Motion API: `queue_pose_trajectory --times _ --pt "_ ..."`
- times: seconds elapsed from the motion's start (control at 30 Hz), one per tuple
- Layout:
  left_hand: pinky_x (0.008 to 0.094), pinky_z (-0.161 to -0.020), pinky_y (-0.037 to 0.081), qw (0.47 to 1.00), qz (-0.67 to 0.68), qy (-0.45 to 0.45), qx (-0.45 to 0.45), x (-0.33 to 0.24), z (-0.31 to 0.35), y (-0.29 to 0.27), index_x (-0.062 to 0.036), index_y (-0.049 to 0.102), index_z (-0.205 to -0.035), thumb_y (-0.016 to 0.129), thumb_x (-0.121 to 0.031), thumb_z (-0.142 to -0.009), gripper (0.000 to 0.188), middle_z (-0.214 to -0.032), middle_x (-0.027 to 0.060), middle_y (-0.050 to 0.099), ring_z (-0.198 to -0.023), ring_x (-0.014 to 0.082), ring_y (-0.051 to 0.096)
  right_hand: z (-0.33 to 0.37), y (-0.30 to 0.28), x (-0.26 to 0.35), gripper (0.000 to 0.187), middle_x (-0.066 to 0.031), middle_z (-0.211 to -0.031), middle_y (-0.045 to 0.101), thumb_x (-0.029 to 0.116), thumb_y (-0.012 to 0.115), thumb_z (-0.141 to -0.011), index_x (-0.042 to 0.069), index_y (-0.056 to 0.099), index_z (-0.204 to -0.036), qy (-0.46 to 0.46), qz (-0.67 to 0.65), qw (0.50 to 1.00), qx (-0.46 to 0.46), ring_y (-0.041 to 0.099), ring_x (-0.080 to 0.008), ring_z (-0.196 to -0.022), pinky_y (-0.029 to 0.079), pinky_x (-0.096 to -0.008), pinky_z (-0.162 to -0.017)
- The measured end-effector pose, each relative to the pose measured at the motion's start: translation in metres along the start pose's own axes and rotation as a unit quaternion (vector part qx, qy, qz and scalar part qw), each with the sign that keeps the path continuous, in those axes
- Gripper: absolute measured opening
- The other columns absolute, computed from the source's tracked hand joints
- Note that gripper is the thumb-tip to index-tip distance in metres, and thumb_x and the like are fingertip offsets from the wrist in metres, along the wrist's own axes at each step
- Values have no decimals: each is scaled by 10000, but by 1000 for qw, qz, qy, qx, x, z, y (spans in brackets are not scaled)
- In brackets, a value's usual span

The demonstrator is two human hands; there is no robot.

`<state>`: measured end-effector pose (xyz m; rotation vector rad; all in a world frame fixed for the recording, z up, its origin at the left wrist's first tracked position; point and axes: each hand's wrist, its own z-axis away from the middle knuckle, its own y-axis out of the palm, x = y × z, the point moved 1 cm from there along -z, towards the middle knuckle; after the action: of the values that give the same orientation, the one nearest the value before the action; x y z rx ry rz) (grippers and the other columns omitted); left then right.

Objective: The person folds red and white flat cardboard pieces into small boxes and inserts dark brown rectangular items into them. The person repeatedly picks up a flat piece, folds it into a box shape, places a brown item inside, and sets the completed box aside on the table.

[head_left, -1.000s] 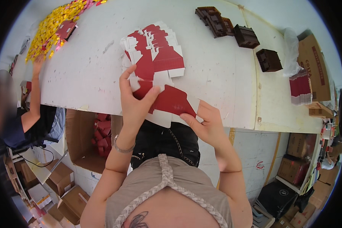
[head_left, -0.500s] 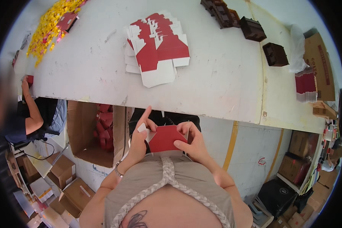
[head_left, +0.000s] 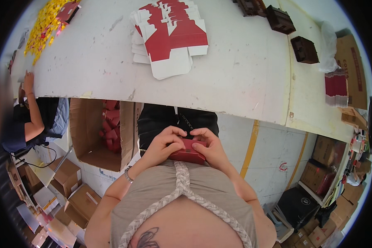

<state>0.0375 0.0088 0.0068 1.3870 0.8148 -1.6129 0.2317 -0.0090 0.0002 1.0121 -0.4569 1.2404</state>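
Note:
Close to my body, below the table's front edge, both hands hold a small red carton [head_left: 188, 156]. It now has a boxy shape with its red front toward me. My left hand [head_left: 168, 142] grips its left end, fingers curled over the top. At the other end my right hand [head_left: 211, 148] presses with the thumb on the upper face, its fingers bent behind. The hands hide part of the carton's top and ends. On the table ahead lies a stack of flat red-and-white carton blanks [head_left: 175, 39].
The white table [head_left: 239, 82] spans the front. Yellow-wrapped pieces [head_left: 43, 31] lie far left, brown trays [head_left: 305, 49] far right, beside red folded cartons [head_left: 336, 89]. Under the table stands a cardboard box [head_left: 84, 136] holding red cartons, next to a black bag [head_left: 157, 120]. A co-worker [head_left: 33, 120] is at left.
The red carton has gone from a flatter piece with a white flap to a boxy shape. My left hand's raised index finger has come down onto it. The co-worker's hand no longer shows a red box.

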Motion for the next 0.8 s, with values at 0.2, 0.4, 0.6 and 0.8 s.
queue_pose_trajectory --times 0.2,0.4,0.6,0.8 --pt "358 -1005 380 996 -14 -56 -68 -2 -1 9 53 646 -1043 463 -97 -915 269 -1167 145 611 -1217 265 492 -12 1 -11 188 -85 -1120 586 -59 545 -836 11 630 -988 -119 85 989 -3 557 -166 -1049 436 -274 -901" --pt "407 -958 423 929 -240 257 -118 -40 -23 5 -53 635 -1094 722 -150 -780 340 -1307 157 435 -1155 325 512 -22 31 42 148 -86 -1056 587 -43 491 -918 13 621 -963 -294 102 946 -95 566 -106 -833 457 -236 -752" --pt "380 -777 522 857 -273 399 -181 -83 -47 -29 -41 698 -965 830 -350 -628 476 -965 102 616 -954 317 605 5 34 87 149 -109 -1128 600 9 544 -896 32 616 -1025 -599 264 754 52 598 -216 -888 488 -303 -786" --pt "432 -904 522 894 -177 400 -96 -118 -46 -16 -78 726 -922 818 -369 -591 450 -877 36 603 -905 232 522 -8 47 67 342 -115 -1141 624 124 697 -794 67 626 -1123 -363 330 870 52 623 -247 -958 497 -329 -824"
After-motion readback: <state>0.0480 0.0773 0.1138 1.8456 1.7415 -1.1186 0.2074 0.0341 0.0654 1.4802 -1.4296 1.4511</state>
